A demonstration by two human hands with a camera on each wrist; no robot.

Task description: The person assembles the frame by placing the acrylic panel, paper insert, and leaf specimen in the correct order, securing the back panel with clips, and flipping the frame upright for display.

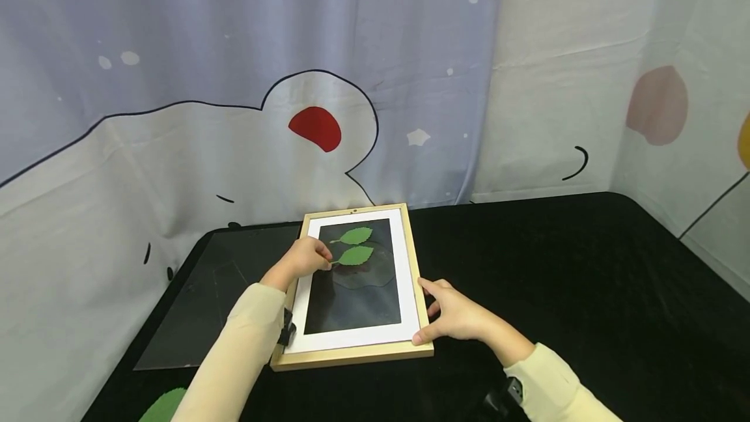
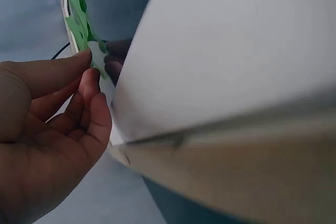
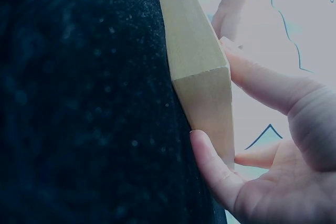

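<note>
A picture frame (image 1: pixel 357 351) of pale wood lies on the black table, with a white mat around a dark, glossy centre. Two green leaf cut-outs with serrated edges show over that centre: an upper leaf (image 1: pixel 356 236) and a lower leaf (image 1: pixel 355 255). My left hand (image 1: pixel 306 256) reaches over the frame's left side and pinches the lower leaf's stem between thumb and forefinger. In the left wrist view the green leaf (image 2: pixel 79 22) extends beyond the fingertips. My right hand (image 1: pixel 454 314) grips the frame's right edge near the front corner, thumb on top, other fingers along the side.
Left of the frame lies a flat dark transparent sheet (image 1: pixel 181 318). Part of a larger green leaf shape (image 1: pixel 163 407) shows at the bottom edge, beside my left sleeve. A printed curtain (image 1: pixel 234 168) hangs behind the black table (image 1: pixel 556 266).
</note>
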